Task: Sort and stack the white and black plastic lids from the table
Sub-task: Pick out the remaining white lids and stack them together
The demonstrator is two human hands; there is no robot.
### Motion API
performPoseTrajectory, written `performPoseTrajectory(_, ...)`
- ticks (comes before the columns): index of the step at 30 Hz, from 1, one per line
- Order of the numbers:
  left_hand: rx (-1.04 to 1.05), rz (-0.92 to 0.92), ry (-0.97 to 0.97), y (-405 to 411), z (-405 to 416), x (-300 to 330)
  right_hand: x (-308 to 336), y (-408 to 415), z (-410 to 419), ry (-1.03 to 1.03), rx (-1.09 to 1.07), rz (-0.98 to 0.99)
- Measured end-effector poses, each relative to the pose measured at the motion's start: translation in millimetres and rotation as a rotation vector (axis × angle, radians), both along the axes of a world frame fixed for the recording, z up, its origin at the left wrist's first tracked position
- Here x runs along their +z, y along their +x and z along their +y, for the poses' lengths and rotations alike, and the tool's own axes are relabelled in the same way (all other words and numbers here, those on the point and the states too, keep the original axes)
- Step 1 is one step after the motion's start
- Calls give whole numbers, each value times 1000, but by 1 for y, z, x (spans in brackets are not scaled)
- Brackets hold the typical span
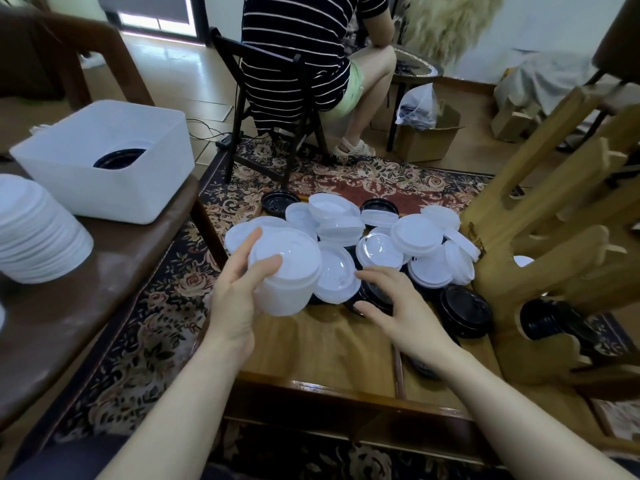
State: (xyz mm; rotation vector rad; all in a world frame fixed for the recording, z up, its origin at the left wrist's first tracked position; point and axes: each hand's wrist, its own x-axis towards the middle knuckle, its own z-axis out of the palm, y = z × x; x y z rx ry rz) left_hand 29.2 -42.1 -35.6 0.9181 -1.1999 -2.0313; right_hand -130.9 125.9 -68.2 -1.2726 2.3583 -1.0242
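Head view only: left hand (239, 292) gripped a stack of white lids (287, 271), thumb curled over the near rim, index finger up along the far-left edge. Right hand (391, 306) held nothing, fingers spread and loosely bent, hovering just past the stack's right side. Directly beyond its fingertips (362, 273) lay a loose white lid (337, 277); under and between thumb and fingers sat a black lid (375, 294). More white lids in a mixed pile (381, 230) further out from both hands, a short black stack (465, 311) to the right of the right hand's knuckles, all on the wooden table (329, 344). Left of the left hand: a white bin (104, 161) with black lids inside, and a tall white stack (34, 233) on the side bench. Looked like mid-sort, collecting whites. Next move probably needed the right hand to pinch that nearest white lid by the rim, without dragging the black one under it, and seat it square on the held stack.
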Motion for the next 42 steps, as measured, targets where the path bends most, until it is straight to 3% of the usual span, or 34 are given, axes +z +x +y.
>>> performPoseTrajectory(6,59,-24,52,1,-3,-7,-29,-5,-29,82,94,494)
performPoseTrajectory(17,111,-42,146,1,-3,-1,-37,6,-71,93,-22,474)
performPoseTrajectory(21,108,-36,157,2,-1,2,-27,6,-66,82,-124,311)
performPoseTrajectory(24,93,-31,156,2,1,5,-10,3,-57,-37,-221,124)
performPoseTrajectory(30,31,-47,124,0,11,10,49,6,-27,-445,-495,-580)
performPoseTrajectory(34,-48,-51,113,-4,22,9,71,14,-5,-662,-319,-1024)
performPoseTrajectory(37,-82,-67,117,-5,28,6,75,25,3,-646,-204,-1122)
performPoseTrajectory(42,-118,-44,154,-7,29,2,68,31,6,-604,-200,-1156)
